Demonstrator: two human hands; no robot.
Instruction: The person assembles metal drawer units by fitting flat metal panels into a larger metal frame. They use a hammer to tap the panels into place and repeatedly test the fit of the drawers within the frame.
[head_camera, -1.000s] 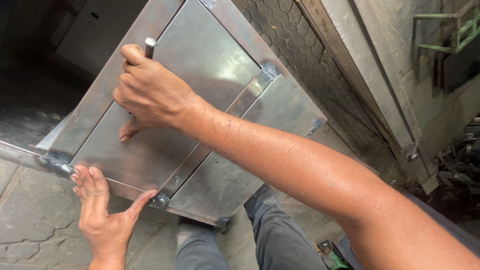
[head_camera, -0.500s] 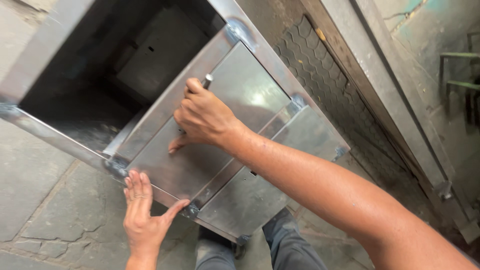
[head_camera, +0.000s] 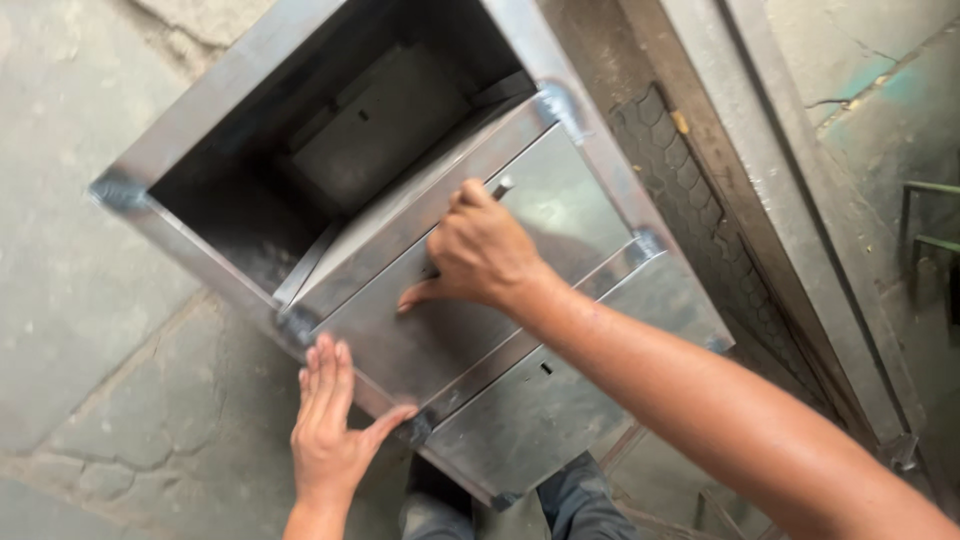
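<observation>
Cracked concrete floor (head_camera: 90, 300) lay under a steel box (head_camera: 330, 200), open at the top and dark inside, with a flat metal panel (head_camera: 470, 320) forming its near side. On that panel the right hand (head_camera: 480, 255) was clenched around a thin metal tool (head_camera: 500, 186) whose tip stuck out above the knuckles, while the left hand (head_camera: 330, 430) was released, fingers straight and flat against the panel's lower edge near a welded corner (head_camera: 418, 428). Beyond the box, to the right, ran a long steel frame (head_camera: 780, 220) with a strip of mesh (head_camera: 690, 210) beside it, and the person's dark trousers (head_camera: 570, 500) showed below the box.
</observation>
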